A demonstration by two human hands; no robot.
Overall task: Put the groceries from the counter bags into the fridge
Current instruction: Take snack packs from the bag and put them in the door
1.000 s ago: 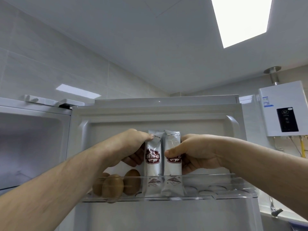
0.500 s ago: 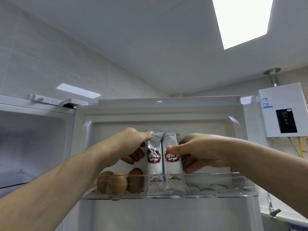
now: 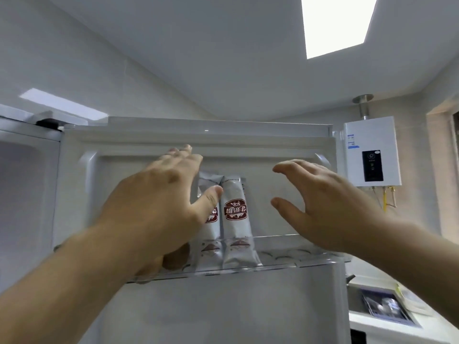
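Nearest: left hand (image 3: 159, 202) raised, fingers straight and spread, holding nothing. Its thumb tip overlaps the left packet (image 3: 211, 232) in view; contact cannot be told. Right hand (image 3: 320, 207) also wide, fingers loosely fanned, holding nothing, apart from both packets.

Next: the two silver foil packets stand upright, side by side and touching, in the clear door shelf (image 3: 298, 259), lower ends behind its rim. Right packet (image 3: 234, 212) fully visible, red-brown label upside down. Left packet partly hidden by the left hand. Brown eggs (image 3: 177, 256) sit in the same shelf just left of the packets, mostly behind the left wrist.

Judgement: this placement looks finished; the bags are not in view.

Handling note: the packets look light, soft-sided and slick, tall and narrow, so likely to tip or slide. If straightening is needed, pinch at mid-body above the rim, thumb in front, fingers behind, with light pressure. Keep the wrist off the eggs, which are fragile.

Beyond: the white liner of the fridge door (image 3: 273, 170), then a wall-mounted water heater (image 3: 372, 152) at right and a ceiling light (image 3: 335, 23).
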